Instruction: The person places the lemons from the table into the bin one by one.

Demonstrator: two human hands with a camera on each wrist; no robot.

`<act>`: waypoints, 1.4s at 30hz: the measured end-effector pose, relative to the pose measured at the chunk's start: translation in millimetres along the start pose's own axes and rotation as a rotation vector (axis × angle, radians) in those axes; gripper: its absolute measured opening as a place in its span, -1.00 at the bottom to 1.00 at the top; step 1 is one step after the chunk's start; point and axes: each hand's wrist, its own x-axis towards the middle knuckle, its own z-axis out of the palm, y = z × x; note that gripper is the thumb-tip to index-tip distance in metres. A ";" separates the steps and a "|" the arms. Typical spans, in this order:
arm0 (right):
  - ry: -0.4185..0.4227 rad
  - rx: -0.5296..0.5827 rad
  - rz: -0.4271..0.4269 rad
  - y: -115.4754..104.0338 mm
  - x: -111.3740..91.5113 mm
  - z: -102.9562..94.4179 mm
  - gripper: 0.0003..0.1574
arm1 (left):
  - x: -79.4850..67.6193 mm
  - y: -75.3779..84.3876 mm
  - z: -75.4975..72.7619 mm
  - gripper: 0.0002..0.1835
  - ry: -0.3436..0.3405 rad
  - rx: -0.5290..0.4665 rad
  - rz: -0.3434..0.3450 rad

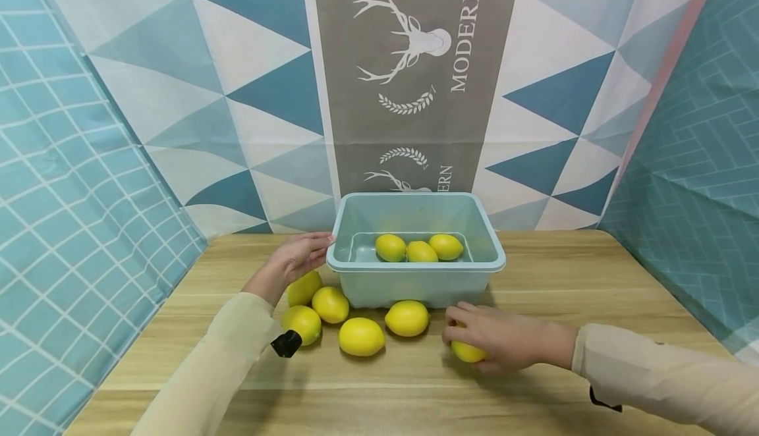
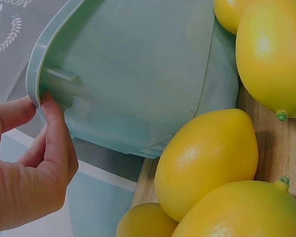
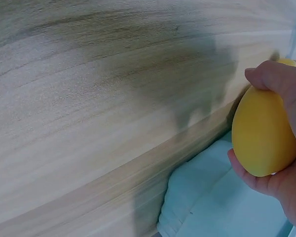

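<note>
A light blue plastic bin (image 1: 415, 288) stands on the table with three yellow lemons (image 1: 421, 251) inside. My left hand (image 1: 304, 255) pinches the bin's left rim between thumb and fingers, which the left wrist view shows close up at the rim (image 2: 33, 74). My right hand (image 1: 504, 337) grips a lemon (image 1: 468, 352) in front of the bin's right front corner; in the right wrist view thumb and fingers wrap around this lemon (image 3: 261, 133). Several more lemons (image 1: 362, 337) lie on the table along the bin's front and left side, partly under my left wrist.
The wooden table (image 1: 379, 403) carries everything. Behind the bin hangs a patterned cloth (image 1: 255, 47) with triangles and a deer head. A blue tiled-pattern sheet (image 1: 71, 192) borders the left side, and a teal sheet (image 1: 705, 205) the right.
</note>
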 end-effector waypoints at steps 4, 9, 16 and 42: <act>-0.001 -0.003 0.000 0.4 -0.3 -1.6 -0.39 | -0.1 -0.2 0.2 -0.44 -0.001 -0.001 -0.001; 0.011 -0.009 -0.001 0.4 -0.4 -4.5 -0.38 | -0.4 0.2 0.6 -0.43 -0.006 -0.021 0.001; 0.017 -0.046 -0.006 -0.1 -0.2 -7.0 -0.36 | -0.2 0.1 0.9 -0.42 -0.008 -0.031 0.006; 0.025 -0.063 0.012 -2.5 -0.4 -20.0 -0.33 | -0.6 -1.2 0.2 -0.42 -0.013 -0.023 0.013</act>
